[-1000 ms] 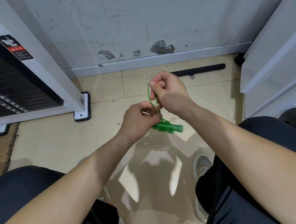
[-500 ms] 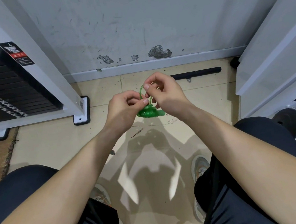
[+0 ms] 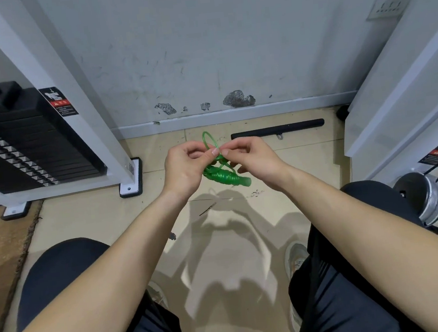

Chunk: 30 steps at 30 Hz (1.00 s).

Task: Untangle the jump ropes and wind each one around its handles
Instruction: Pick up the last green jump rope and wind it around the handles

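I note the left hand and right hand both pinching the loose loop of the green jump rope, its wound bundle between them above the floor.

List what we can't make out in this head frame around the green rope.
1. Head view: handles inside the green jump rope bundle, covered by coils; count unclear.
2. Head view: rope's end, hidden behind the pinching left hand and right hand.
3. Head view: left warning label text, too small.
4. Head view: weight stack, cut off by the left edge.
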Each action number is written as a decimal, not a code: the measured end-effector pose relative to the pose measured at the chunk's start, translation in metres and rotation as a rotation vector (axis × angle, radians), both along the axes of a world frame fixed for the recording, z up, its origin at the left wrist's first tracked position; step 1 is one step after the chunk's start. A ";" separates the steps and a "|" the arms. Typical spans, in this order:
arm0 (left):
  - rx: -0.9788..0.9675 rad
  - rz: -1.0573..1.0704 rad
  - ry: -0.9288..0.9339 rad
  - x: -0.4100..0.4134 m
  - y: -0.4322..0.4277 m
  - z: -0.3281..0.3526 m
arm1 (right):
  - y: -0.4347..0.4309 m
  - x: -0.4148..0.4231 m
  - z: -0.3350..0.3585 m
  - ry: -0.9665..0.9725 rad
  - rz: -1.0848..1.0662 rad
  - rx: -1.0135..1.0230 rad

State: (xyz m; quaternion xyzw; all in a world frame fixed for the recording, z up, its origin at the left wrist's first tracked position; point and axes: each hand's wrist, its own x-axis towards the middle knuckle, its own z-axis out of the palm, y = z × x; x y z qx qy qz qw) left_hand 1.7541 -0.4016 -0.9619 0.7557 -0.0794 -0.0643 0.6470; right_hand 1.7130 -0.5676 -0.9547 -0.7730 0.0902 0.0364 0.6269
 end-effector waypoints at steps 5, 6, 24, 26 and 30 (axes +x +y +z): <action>-0.039 0.035 0.018 -0.006 0.005 0.007 | 0.006 -0.003 0.008 0.058 0.036 0.098; -0.037 0.040 0.024 -0.007 0.006 0.009 | 0.007 -0.003 0.011 0.084 0.047 0.128; -0.014 0.124 -0.031 0.024 0.010 0.039 | 0.018 0.030 0.047 0.024 0.100 0.141; -0.030 0.110 -0.007 0.039 0.004 0.041 | 0.016 0.047 0.047 0.013 0.073 0.098; -0.071 0.101 0.053 0.089 -0.010 0.040 | 0.003 0.104 0.038 -0.019 -0.032 0.027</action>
